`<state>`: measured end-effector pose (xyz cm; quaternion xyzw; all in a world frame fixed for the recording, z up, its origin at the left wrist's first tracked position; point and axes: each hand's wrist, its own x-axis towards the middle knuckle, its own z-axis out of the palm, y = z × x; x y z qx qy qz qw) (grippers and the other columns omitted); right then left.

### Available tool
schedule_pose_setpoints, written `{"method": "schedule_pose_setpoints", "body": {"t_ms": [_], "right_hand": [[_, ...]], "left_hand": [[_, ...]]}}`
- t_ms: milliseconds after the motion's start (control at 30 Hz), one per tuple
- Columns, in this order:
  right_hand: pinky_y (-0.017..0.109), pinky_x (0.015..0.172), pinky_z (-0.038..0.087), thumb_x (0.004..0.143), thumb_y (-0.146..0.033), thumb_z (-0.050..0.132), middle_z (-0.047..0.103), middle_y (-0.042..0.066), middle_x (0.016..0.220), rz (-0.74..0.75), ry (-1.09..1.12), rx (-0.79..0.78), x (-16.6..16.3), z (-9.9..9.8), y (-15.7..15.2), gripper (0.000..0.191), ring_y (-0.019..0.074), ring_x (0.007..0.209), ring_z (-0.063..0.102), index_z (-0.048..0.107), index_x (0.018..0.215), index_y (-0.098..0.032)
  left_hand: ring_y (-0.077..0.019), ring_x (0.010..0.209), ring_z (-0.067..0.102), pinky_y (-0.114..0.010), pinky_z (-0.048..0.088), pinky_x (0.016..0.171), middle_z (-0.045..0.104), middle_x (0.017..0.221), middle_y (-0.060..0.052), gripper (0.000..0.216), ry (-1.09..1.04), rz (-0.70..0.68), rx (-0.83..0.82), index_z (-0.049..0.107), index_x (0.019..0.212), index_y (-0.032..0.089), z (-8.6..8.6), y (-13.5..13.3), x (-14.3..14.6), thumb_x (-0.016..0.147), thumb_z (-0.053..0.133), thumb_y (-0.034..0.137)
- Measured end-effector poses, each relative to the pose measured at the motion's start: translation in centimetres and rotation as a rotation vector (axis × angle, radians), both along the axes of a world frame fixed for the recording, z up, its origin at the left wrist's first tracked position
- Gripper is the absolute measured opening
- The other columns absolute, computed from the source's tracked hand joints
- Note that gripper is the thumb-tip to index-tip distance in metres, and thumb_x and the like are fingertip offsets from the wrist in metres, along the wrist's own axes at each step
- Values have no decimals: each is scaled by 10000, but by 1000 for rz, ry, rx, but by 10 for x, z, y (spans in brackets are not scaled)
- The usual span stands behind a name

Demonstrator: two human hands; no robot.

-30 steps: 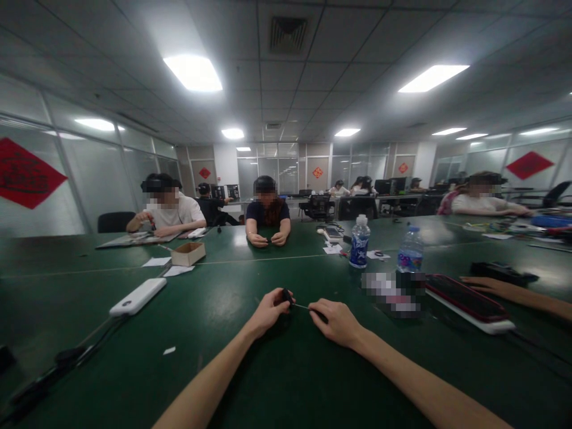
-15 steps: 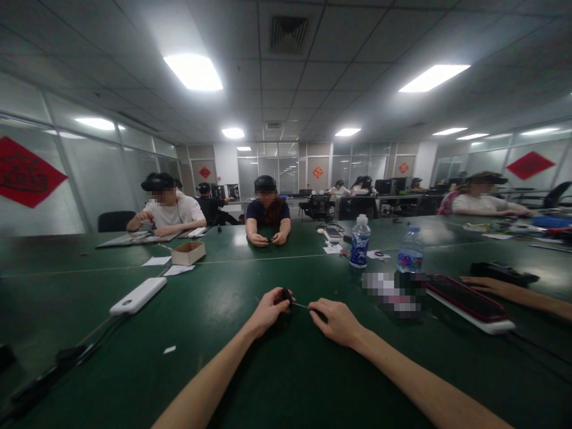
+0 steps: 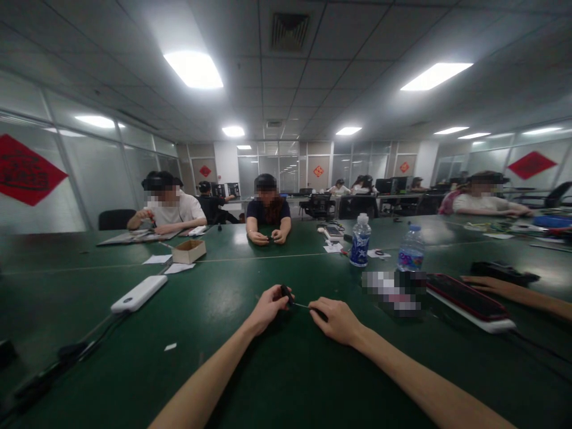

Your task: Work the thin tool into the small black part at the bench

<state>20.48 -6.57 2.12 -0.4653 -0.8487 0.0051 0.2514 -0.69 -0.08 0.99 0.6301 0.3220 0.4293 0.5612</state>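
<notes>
In the middle of the green table (image 3: 214,369), my left hand (image 3: 270,305) is closed on a small black part (image 3: 287,292), held tilted between thumb and fingers. My fingers cover much of this part, and its kind does not show. To its right, my right hand (image 3: 333,319) is wrapped round the dark handle of a screwdriver (image 3: 302,305). The screwdriver's thin metal shaft points left, and its tip meets the black part or lies very near it. Most of the handle is hidden in my right palm.
A white power bank (image 3: 139,294) with cables lies at left, near an open cardboard box (image 3: 189,251). Two bottles, one blue-labelled (image 3: 360,241) and one clear (image 3: 411,249), stand right of centre. A phone (image 3: 467,296) rests beside another person's hand (image 3: 500,289). Co-workers sit across the table.
Both hands stay in nearly the same place, with the black part and the screwdriver still in them. The left hand and the part have shifted very slightly; the view has moved a little.
</notes>
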Motion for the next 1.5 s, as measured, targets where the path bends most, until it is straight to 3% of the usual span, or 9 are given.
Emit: {"method": "schedule_pose_setpoints", "body": {"t_ms": [500, 733, 900, 1267, 1500], "right_hand": [[245, 674, 473, 917, -280, 393, 645, 55, 914, -31, -9, -32, -2, 8, -6, 294, 147, 742, 595, 642, 1031, -173], [244, 684, 463, 923, -303, 378, 645, 61, 925, -60, -56, -21, -3, 6, -4, 314, 149, 749, 598, 643, 1038, -180], [237, 668, 454, 928, -302, 383, 642, 50, 879, -68, -85, -12, -3, 5, -4, 304, 141, 725, 592, 654, 1000, -186], [218, 578, 402, 964, -359, 336, 629, 31, 772, -131, -154, -23, -5, 7, -5, 353, 128, 648, 574, 636, 884, -192], [222, 551, 366, 967, -365, 332, 632, 26, 746, -163, -181, 38, -6, 3, -6, 355, 129, 611, 569, 625, 862, -194]], "left_hand": [[-198, 923, 571, -300, 445, 747, 628, 1014, -104, 277, 102, -55, 66, 567, 1043, 126, 2, -2, -1, 789, 590, 236], [-169, 829, 570, -268, 433, 688, 632, 940, -84, 320, 125, -53, 92, 577, 998, 119, 5, -4, 2, 746, 652, 301], [-179, 841, 582, -296, 438, 733, 647, 944, -83, 350, 134, -66, 75, 584, 989, 126, 3, -3, 1, 707, 686, 306], [-149, 782, 573, -274, 428, 737, 658, 896, -61, 264, 130, -109, 113, 610, 929, 124, 2, -2, -1, 708, 680, 250], [-142, 711, 561, -269, 436, 691, 646, 835, -51, 269, 191, -105, 132, 614, 901, 117, 4, -2, -2, 716, 677, 304]]}}
